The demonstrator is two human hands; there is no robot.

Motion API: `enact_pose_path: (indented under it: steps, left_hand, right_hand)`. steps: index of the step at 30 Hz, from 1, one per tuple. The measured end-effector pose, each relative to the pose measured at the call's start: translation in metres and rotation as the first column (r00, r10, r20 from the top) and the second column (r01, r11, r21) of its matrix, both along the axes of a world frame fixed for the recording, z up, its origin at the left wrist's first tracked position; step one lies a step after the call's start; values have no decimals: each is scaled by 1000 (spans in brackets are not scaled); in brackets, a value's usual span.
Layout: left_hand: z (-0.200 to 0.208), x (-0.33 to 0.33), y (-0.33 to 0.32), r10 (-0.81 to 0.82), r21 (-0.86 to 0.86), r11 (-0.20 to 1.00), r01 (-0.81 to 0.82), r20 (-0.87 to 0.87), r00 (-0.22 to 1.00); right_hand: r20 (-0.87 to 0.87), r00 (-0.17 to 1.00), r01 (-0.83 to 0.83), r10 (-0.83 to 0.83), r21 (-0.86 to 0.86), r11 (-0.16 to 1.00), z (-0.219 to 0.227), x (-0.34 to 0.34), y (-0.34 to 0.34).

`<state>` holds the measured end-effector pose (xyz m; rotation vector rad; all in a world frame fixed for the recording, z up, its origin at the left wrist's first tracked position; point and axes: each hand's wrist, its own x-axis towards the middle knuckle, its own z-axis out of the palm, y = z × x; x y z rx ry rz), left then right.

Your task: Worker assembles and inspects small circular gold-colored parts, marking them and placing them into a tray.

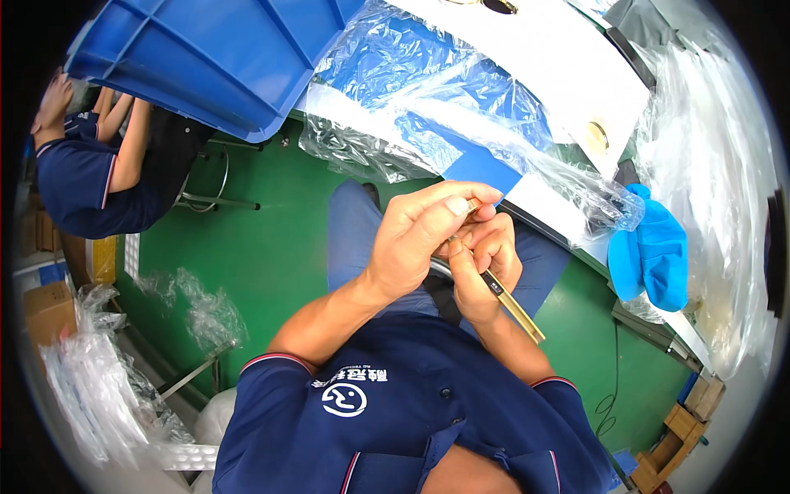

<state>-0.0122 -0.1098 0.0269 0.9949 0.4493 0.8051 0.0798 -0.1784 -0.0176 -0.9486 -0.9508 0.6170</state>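
My left hand (pixel 415 235) is closed, its thumb and fingers pinching a small brass-coloured part (pixel 472 207) in front of my body. Close against it, my right hand (pixel 487 262) grips a slim yellowish utility knife (pixel 517 309) with a black slider section. The knife's handle slants down to the right out of the fist. Its working end is hidden by my fingers, near the brass-coloured part. Both hands are held over my lap, just short of the table edge.
A white table (pixel 613 78) carries crumpled clear plastic film (pixel 428 90), a round gold piece (pixel 597 137) and a blue cloth item (pixel 648 251). A blue crate (pixel 206 58) stands at the upper left, near a seated co-worker (pixel 90 181). Plastic bags (pixel 107 395) lie at lower left, wooden pieces (pixel 679 436) at lower right.
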Motion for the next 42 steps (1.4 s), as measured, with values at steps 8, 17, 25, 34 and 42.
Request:
enact_pose_path:
  steps: [8,17,25,34,42]
  left_hand:
    - [-2,-1,2,-7,23,1000,6,47,999]
    - [-1,-2,-2,-4,13,1000,3,106,994]
    - [-2,-7,-1,-53,33,998,51,87,995]
    - [-6,-6,-4,-29,71,997,22,94,995]
    - [-2,-10,-8,-23,31,999,20,100,995]
  right_hand:
    - [-344,932,-101,110,45,994,6,-7,-5]
    - [-287,958,-9,4,-14,1000,8,-6,-9]
    - [-154,988,13,-17,-29,1000,7,-9,-10]
    - [-10,995,102,-102,-29,994,6,-13,-11]
    - [198,967,159,-158,11,987,1,-16,-13]
